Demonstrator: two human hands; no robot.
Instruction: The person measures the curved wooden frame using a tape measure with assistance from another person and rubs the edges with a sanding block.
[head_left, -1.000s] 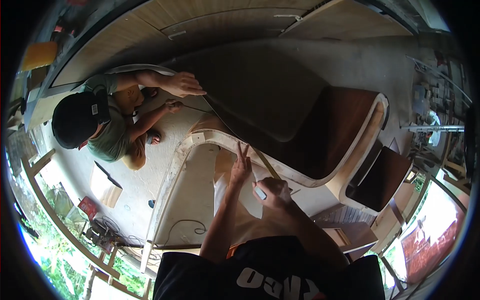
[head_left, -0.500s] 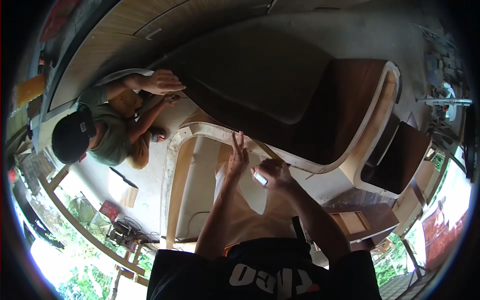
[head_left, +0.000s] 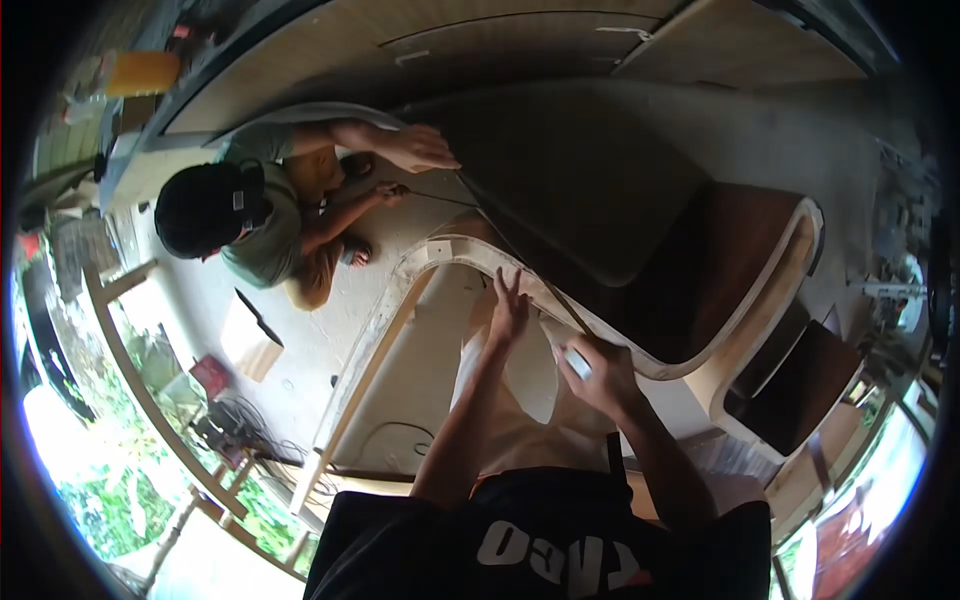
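A large curved wooden piece with a dark brown face (head_left: pixel 572 265) and a pale edge (head_left: pixel 645 355) lies before me. My left hand (head_left: pixel 508 315) is at that edge, index and middle fingers stretched apart, holding nothing I can see. Close to its right, my right hand (head_left: pixel 608 380) is wrapped round what looks like a tape measure (head_left: pixel 577 362), whose white side shows. Its narrow yellowish blade (head_left: pixel 568 312) slants up and left along the pale edge toward my left fingers. The blade's far end is hard to make out.
At the left a co-worker in a dark cap (head_left: pixel 205 210) crouches, one hand (head_left: pixel 420 150) at the panel's corner, the other on a thin dark strand. A smaller curved piece (head_left: pixel 795 390) stands at right. A board (head_left: pixel 250 340) and cables (head_left: pixel 240 420) lie on the floor.
My view has shifted, so everything sits lower and mostly further right. My hands keep their places along the edge. A thin dark strand now shows from the co-worker's lower hand.
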